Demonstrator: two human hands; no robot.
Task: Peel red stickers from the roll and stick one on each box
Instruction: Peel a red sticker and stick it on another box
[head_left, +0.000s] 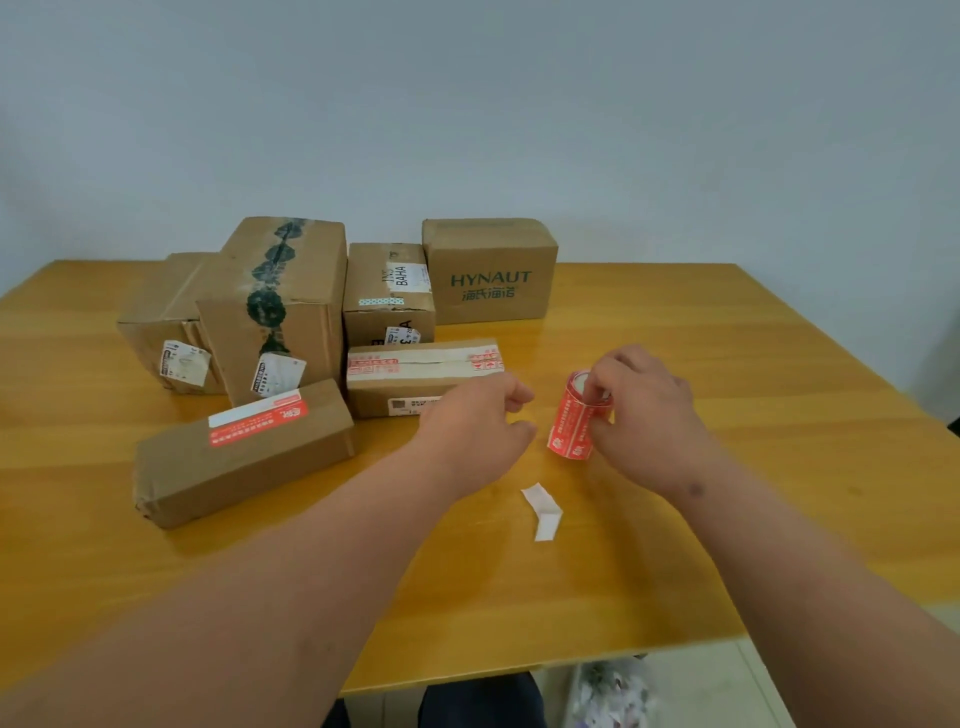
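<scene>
While the right hand's (641, 410) grip curls round the upright red sticker roll (576, 415), hiding its far side, the left hand (480, 421) hovers just beside it, fingers loosely curled, holding nothing. A creased white backing strip (543, 509) lies nearer on the glossy wooden bench (727, 493). Leftward, a long cardboard box (241, 452) carries a red sticker (258, 420).

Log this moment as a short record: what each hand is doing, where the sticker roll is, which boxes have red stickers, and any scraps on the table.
right hand: grips the sticker roll, standing on the wooden table
left hand: beside the roll, fingers loosely curled, holding nothing
stickered: long flat box, red sticker on top
no full red sticker seen: HYNAUT box, tall box with dark tape
scrap: white backing paper near the front edge
</scene>
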